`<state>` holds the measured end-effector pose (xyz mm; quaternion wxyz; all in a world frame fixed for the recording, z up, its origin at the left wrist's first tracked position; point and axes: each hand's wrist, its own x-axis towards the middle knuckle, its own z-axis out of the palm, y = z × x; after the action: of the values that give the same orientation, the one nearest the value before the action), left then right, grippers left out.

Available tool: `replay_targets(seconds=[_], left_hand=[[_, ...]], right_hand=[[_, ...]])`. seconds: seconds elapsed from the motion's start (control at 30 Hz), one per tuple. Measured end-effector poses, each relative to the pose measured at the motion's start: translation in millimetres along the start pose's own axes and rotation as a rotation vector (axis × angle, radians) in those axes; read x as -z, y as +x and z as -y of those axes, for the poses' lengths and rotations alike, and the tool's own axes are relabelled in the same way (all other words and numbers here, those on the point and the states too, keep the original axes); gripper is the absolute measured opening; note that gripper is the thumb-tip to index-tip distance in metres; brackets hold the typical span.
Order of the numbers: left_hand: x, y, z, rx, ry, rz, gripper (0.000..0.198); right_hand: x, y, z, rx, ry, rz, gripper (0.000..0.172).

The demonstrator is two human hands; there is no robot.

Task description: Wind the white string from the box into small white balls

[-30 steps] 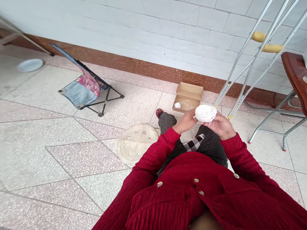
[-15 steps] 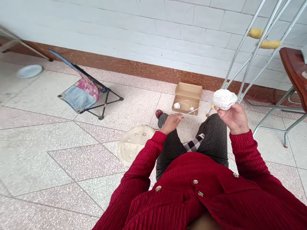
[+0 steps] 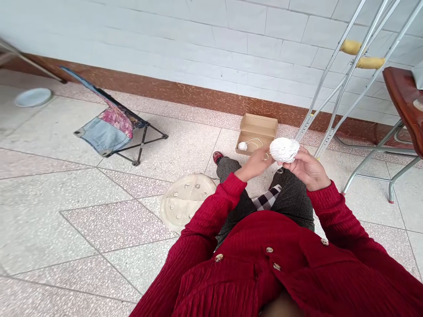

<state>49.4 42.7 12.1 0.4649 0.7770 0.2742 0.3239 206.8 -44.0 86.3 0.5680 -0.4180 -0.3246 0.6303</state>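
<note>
Our hands are back together over our knees (image 3: 292,198): right hand (image 3: 307,169) grips the ball (image 3: 283,149), left hand (image 3: 256,165) pinches thread (image 3: 266,155) beside it. Speckled floor (image 3: 99,198) tiles run to a white wall (image 3: 198,35); box (image 3: 261,125) just ahead

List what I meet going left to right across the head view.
From the left: white round plate, folded fabric camp stool, round cream tray, left hand, white ball of string, right hand, aluminium crutches.
</note>
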Motion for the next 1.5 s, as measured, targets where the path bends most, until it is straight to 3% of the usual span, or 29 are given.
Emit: replay_targets(seconds=[0.07, 0.17, 0.27, 0.33, 0.43, 0.53, 0.63, 0.77, 0.87, 0.97, 1.07, 1.27, 1.4, 1.5], left_hand=[[-14.1, -4, -6, 0.05, -0.107, 0.039, 0.024], [-20.6, -22, -3, 0.111, -0.121, 0.134, 0.037], [-16.4, -48, 5, 0.134, -0.006, 0.258, 0.043], [-11.5, -61, 6, 0.119, 0.109, 0.327, 0.043], [-1.6, -70, -2, 0.027, 0.276, 0.342, 0.041], [11.9, -62, -15, -0.083, 0.404, 0.284, 0.035], [26.6, -45, -21, -0.141, 0.474, 0.2, 0.028], [36.3, -26, -5, -0.056, 0.376, 0.127, 0.03], [30.1, -23, 15, 0.093, 0.164, 0.118, 0.035], [16.8, -30, 28, 0.204, 0.008, 0.11, 0.036], [6.3, -41, 31, 0.249, -0.074, 0.179, 0.038], [8.4, -56, 22, 0.271, -0.174, 0.27, 0.038], [12.5, -58, 6, 0.252, -0.129, 0.32, 0.039], [17.1, -51, -6, 0.15, 0.061, 0.29, 0.035]], right_hand=[[-2, 1, -1, -0.015, -0.045, 0.023, 0.041], [4, 1, 6, 0.048, -0.15, -0.014, 0.044], [21, 9, 8, 0.169, -0.292, -0.141, 0.047], [37, 20, -2, 0.233, -0.395, -0.247, 0.048], [60, 37, -36, 0.222, -0.574, -0.333, 0.052], [68, 41, -78, 0.091, -0.754, -0.222, 0.049], [58, 30, -103, -0.06, -0.664, 0.027, 0.049], [38, 6, -93, -0.195, -0.307, 0.248, 0.05], [30, -5, -71, -0.216, -0.116, 0.259, 0.051], [30, -5, -52, -0.187, -0.002, 0.223, 0.052], [34, 4, -36, -0.116, -0.005, 0.117, 0.049], [41, 30, -15, 0.045, -0.179, -0.177, 0.046], [45, 41, -24, 0.235, -0.494, -0.326, 0.05], [49, 44, -48, 0.282, -0.854, -0.321, 0.048]])
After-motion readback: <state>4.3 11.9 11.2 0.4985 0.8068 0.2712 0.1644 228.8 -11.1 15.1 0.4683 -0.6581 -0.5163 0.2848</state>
